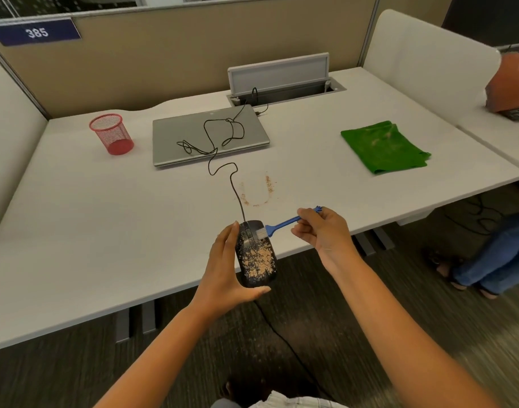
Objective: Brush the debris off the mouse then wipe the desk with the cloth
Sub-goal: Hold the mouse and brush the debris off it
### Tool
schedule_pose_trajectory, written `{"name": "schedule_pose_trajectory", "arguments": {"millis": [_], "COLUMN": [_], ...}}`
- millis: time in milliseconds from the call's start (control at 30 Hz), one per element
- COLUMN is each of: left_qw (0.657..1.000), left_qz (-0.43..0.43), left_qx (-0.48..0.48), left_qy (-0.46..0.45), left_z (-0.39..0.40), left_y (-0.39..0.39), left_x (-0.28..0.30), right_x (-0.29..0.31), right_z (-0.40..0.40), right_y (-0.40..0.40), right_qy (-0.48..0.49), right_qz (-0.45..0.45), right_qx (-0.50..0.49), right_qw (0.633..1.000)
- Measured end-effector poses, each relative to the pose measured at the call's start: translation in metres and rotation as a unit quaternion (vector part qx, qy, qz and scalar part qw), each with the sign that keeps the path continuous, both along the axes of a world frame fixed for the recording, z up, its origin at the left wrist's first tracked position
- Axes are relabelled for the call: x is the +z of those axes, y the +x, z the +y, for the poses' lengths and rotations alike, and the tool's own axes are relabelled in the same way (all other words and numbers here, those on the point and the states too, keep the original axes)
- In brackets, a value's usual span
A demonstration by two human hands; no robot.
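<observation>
Nearest, at lower centre, the left hand (227, 272) grasps the black mouse (256, 254) by its hard, probably slick sides, the right hand (321, 228) pinching the light blue brush (277, 225), while the soft cloth (384, 147) lies upper right.

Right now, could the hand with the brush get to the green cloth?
Probably yes. The right hand pinches the blue brush, so it must free its fingers first. The green cloth lies farther back on that same side, with bare desk between.
</observation>
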State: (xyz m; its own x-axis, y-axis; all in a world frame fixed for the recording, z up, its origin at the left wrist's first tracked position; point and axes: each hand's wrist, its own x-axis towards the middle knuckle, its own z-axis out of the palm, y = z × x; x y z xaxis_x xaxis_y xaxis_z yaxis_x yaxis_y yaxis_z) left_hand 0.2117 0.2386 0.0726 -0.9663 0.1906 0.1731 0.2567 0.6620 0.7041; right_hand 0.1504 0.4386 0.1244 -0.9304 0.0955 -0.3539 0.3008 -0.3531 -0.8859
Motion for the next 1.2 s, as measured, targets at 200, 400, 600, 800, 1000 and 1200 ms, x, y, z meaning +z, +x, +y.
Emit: {"name": "schedule_pose_trajectory", "arguments": {"millis": [200,400,600,800,1000,1200], "left_qw": [1.000,1.000,1.000,1.000,1.000,1.000], "left_qz": [-0.003,-0.001,0.007,0.001,0.004,0.015], "left_qx": [0.007,-0.001,0.007,0.007,0.002,0.010], "left_qy": [0.002,-0.005,-0.010,-0.009,-0.010,-0.017], "left_z": [-0.002,-0.001,-0.001,0.003,0.007,0.005], "left_y": [0.001,0.000,0.001,0.000,0.003,0.004], "left_x": [0.003,0.006,0.007,0.006,0.006,0.007], "right_x": [0.002,0.006,0.005,0.006,0.003,0.003], "right_z": [0.009,-0.005,0.006,-0.001,0.011,0.005], "right_y": [0.001,0.003,0.006,0.009,0.008,0.008], "right_qy": [-0.043,-0.020,-0.030,-0.007,-0.027,-0.025], "right_qz": [-0.002,0.011,0.008,0.018,0.005,-0.003], "right_qx": [-0.012,0.024,-0.010,0.014,-0.016,0.000], "right_qw": [0.999,0.999,0.999,1.000,0.999,1.000]}}
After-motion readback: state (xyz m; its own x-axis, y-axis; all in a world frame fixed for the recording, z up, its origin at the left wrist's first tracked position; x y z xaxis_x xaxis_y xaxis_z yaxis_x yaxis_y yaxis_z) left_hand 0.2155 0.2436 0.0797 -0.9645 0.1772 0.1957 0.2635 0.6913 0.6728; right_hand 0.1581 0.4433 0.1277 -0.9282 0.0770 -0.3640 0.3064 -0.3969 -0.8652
